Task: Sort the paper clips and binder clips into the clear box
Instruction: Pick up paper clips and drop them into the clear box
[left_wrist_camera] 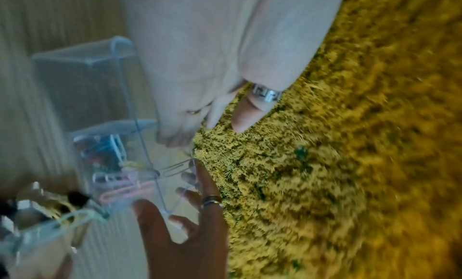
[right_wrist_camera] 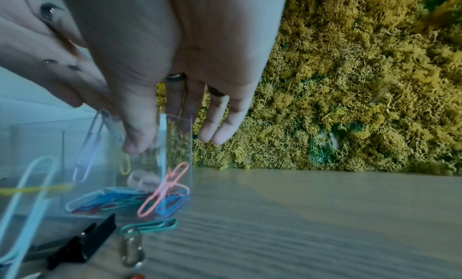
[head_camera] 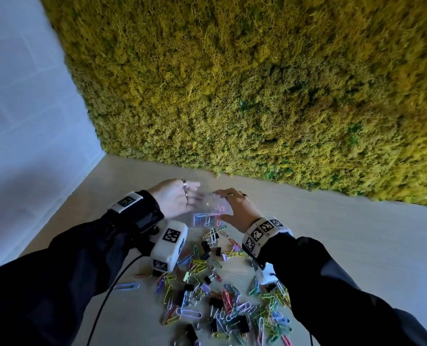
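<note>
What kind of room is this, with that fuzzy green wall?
Probably an office or studio nook, though that is a guess. A pale wooden table meets a decorative moss wall and a white wall, and stationery clips lie scattered beside a clear box.

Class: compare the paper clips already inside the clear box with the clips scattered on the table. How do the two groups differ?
The paper clips in the clear box are few; the loose pile holds many. The clear box shows only paper clips; the pile also has black binder clips. Both groups are multicoloured.
</note>
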Action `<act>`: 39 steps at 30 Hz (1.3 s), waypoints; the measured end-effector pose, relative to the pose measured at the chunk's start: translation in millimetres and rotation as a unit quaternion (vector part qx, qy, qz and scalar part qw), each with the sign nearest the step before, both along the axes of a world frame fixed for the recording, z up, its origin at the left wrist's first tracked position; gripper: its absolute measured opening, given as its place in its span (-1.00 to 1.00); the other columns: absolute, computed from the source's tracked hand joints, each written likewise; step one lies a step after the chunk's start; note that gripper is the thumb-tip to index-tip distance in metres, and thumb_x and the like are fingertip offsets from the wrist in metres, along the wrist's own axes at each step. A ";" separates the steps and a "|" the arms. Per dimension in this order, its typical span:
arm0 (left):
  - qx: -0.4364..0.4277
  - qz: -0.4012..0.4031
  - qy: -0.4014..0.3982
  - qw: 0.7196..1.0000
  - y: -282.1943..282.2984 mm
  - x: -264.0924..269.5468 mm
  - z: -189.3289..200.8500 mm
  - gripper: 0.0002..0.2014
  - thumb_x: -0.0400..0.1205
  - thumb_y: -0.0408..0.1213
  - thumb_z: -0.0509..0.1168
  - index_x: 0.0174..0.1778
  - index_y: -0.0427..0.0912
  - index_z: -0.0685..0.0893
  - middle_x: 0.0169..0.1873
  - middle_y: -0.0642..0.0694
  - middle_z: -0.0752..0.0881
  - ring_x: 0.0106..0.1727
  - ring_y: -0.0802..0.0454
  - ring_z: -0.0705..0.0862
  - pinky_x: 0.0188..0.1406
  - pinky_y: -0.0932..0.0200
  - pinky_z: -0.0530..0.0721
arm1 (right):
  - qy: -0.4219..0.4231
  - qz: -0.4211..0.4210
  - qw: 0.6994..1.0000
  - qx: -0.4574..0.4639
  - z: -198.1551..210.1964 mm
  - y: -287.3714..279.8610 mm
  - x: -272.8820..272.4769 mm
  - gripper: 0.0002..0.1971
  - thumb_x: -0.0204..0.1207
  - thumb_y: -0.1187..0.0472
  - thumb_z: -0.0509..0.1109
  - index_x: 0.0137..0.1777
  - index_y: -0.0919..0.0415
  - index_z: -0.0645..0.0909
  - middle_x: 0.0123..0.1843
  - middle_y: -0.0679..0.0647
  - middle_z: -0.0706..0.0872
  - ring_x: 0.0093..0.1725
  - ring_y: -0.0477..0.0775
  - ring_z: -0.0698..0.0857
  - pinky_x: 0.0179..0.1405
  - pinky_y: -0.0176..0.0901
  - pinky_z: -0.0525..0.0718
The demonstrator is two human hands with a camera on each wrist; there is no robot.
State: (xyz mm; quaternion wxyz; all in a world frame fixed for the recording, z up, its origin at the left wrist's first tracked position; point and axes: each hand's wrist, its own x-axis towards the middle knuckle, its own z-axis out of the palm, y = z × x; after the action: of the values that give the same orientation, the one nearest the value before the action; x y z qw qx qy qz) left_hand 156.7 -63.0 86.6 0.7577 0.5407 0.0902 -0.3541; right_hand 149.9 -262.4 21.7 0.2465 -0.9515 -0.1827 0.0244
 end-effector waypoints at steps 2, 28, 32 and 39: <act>0.101 -0.020 -0.107 0.989 -1.9 -5.0 1.4 -0.56 0.61 -0.52 0.07 0.42 -0.20 0.34 0.15 -0.23 0.60 0.12 -0.03 0.59 0.14 0.07 0.56 | 0.000 -0.003 1.000 -0.004 0.4 -0.3 -2.0 -0.37 0.41 0.20 0.46 0.47 0.11 0.34 0.44 0.08 0.45 0.38 0.12 0.49 0.41 -0.01 0.47; 0.442 -0.067 -0.441 0.778 26.4 -5.6 -32.4 -0.74 0.48 -0.62 0.30 0.04 -0.31 0.70 -0.02 -0.25 0.78 -0.03 -0.02 0.75 0.05 0.13 0.71 | -0.146 0.021 0.989 -0.003 23.7 3.7 -11.9 -0.78 0.51 -0.02 0.31 0.04 0.00 0.72 0.03 -0.01 0.76 0.05 0.07 0.63 0.09 0.04 0.57; 0.449 -0.071 -0.438 0.775 25.3 -6.1 -29.7 -0.73 0.49 -0.64 0.27 0.03 -0.32 0.70 -0.05 -0.24 0.78 -0.10 0.02 0.73 -0.09 0.25 0.70 | -0.158 0.083 0.976 -0.126 21.1 4.2 -20.6 -0.61 0.43 -0.18 0.27 0.20 -0.08 0.61 0.15 -0.06 0.70 0.15 0.07 0.60 0.13 0.06 0.48; 0.464 -0.078 -0.437 0.767 25.6 -7.5 -31.2 -0.70 0.50 -0.63 0.27 0.09 -0.30 0.69 0.00 -0.25 0.77 -0.06 -0.01 0.73 -0.03 0.24 0.65 | -0.030 0.010 0.999 -0.025 25.7 10.0 -18.2 -0.77 0.52 0.02 0.28 0.00 0.07 0.72 -0.04 -0.01 0.81 -0.09 -0.05 0.67 0.17 -0.01 0.55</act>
State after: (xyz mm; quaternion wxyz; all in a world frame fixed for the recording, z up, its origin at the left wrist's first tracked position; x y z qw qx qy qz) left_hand 149.2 -37.5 55.4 0.3424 0.9276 -0.1396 -0.0529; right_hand 131.6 -252.4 47.5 0.2164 -0.9559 -0.1986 0.0032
